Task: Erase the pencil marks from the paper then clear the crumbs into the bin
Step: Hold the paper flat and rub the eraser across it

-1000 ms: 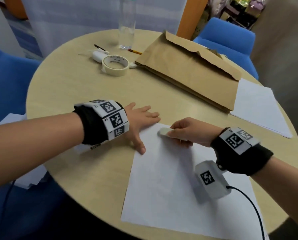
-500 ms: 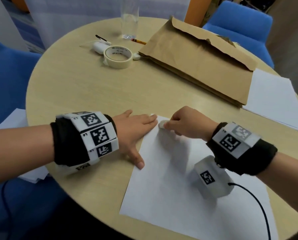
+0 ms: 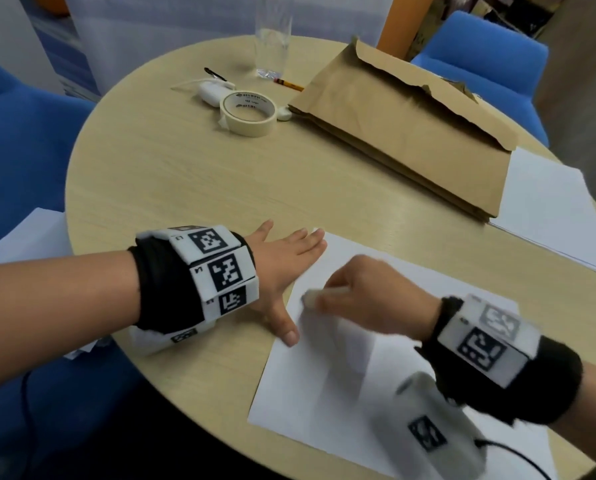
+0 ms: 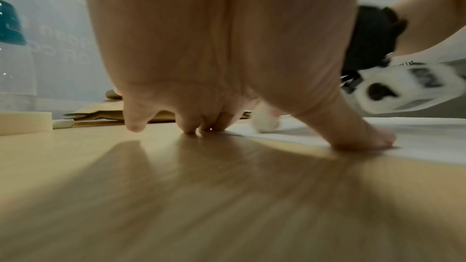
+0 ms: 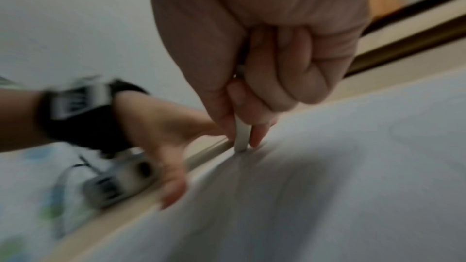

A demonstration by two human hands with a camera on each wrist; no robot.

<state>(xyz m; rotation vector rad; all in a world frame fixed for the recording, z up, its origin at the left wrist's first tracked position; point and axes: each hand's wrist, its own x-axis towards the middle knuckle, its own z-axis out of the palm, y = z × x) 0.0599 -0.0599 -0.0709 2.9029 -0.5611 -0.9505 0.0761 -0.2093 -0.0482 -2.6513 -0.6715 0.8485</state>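
A white sheet of paper lies on the round wooden table in front of me. My left hand lies flat with straight fingers on the paper's upper left corner and the table beside it. My right hand pinches a white eraser between thumb and fingers and presses its end on the paper near the left edge. In the right wrist view the eraser stands on the paper, blurred by motion. Faint pencil lines show at the far right of that view.
A brown paper bag lies at the back right, partly over more white sheets. A roll of masking tape, a small white device, a pencil and a clear bottle stand at the back. Blue chairs surround the table.
My right hand has slid the eraser down the paper's left side, away from the top corner and towards me. The left hand stays flat on the corner.
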